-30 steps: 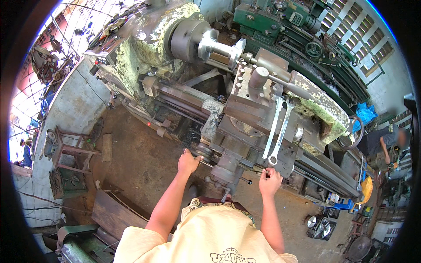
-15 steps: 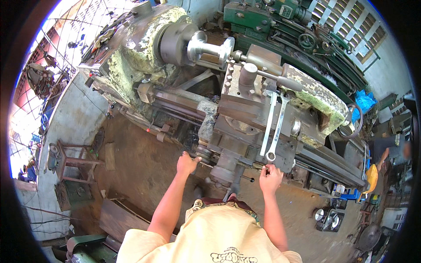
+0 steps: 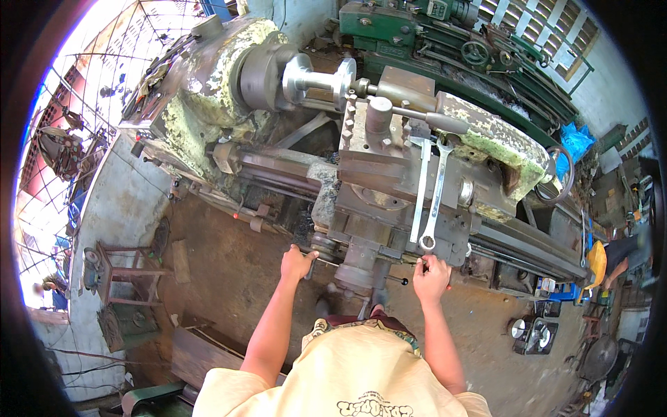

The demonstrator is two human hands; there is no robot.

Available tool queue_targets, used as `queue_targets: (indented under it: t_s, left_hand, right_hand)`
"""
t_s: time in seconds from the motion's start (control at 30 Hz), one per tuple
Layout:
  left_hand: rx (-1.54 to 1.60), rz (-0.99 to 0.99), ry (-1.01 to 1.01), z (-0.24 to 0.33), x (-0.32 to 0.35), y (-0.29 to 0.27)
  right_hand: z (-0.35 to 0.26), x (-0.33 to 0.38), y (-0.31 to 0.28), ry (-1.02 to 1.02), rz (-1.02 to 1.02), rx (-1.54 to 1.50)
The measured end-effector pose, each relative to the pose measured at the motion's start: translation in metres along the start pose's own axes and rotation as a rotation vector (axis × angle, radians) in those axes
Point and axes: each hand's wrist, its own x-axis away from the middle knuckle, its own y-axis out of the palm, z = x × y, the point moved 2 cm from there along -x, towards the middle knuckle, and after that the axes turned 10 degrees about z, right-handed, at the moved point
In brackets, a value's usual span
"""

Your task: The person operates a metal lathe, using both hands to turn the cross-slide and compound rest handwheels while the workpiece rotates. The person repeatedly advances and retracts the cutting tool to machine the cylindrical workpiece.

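A large worn lathe [image 3: 229, 160] stands in front of me. A shiny spool-shaped metal workpiece [image 3: 321, 79] sits between its chuck [image 3: 267, 76] and the tailstock [image 3: 410, 97]. Fingers curled, my left hand [image 3: 299, 264] grips a handle at the carriage's front left, mostly hidden by the hand. My right hand [image 3: 432, 279] is closed around a lever at the carriage's front right, and a red tip shows beside it. A caliper [image 3: 421, 191] and a combination wrench [image 3: 436, 194] lie side by side on the carriage, the wrench's ring end just above my right hand. The tool post [image 3: 379, 121] stands left of them.
Behind is a green lathe [image 3: 417, 42]. A black ball-ended lever [image 3: 397, 281] juts out between my hands. At left stands a metal-framed stool [image 3: 132, 278]. Another person's arm [image 3: 615, 271] and a yellow cloth [image 3: 596, 264] show at far right, near a black tray [image 3: 535, 336].
The view has shifted, so the lathe sits slightly further left and higher. Both hands keep their grips. At far right, the other person's arm has moved down.
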Motion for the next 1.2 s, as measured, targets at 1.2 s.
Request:
queue_targets:
  t_s: [1.2]
  left_hand:
    - [1.587,-0.013,-0.709,-0.171,-0.008,0.100]
  right_hand:
    - [-0.004,-0.006,-0.003,0.003,0.018,-0.015]
